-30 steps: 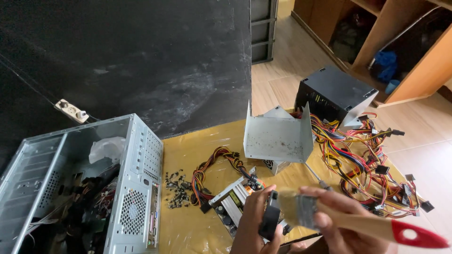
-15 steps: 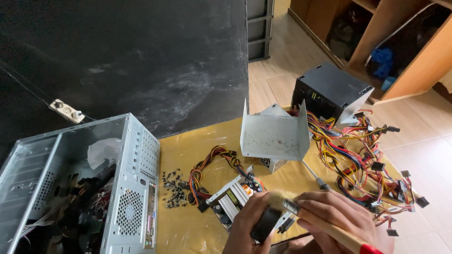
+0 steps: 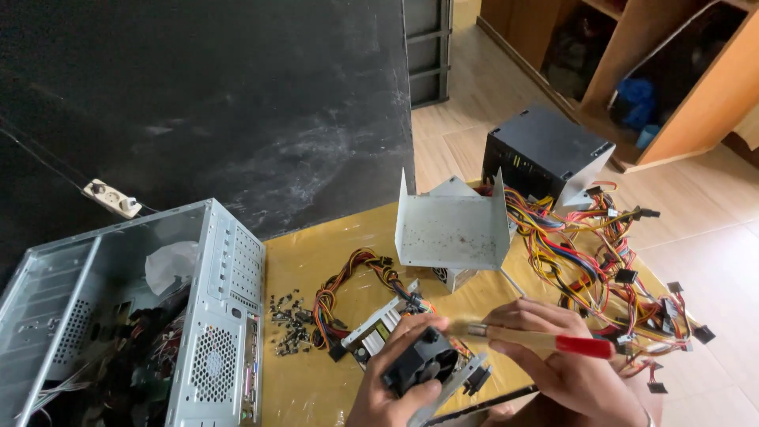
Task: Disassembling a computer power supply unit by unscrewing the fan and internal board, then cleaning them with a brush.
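Note:
My left hand grips a small black cooling fan at the bottom middle, over the yellow table. My right hand holds a paintbrush with a pale wooden shaft and red handle end, its bristle end pointed left at the fan. Just left of the fan lies a bare power supply board with a bundle of coloured wires.
An open grey computer case stands at the left. A pile of small screws lies beside it. A bent grey metal cover stands mid-table; behind it are a black power supply box and tangled cables. A wooden shelf is far right.
The brush has swung from pointing right with its bristles up to lying level against the fan. Both hands rose slightly, and the view shifted a little.

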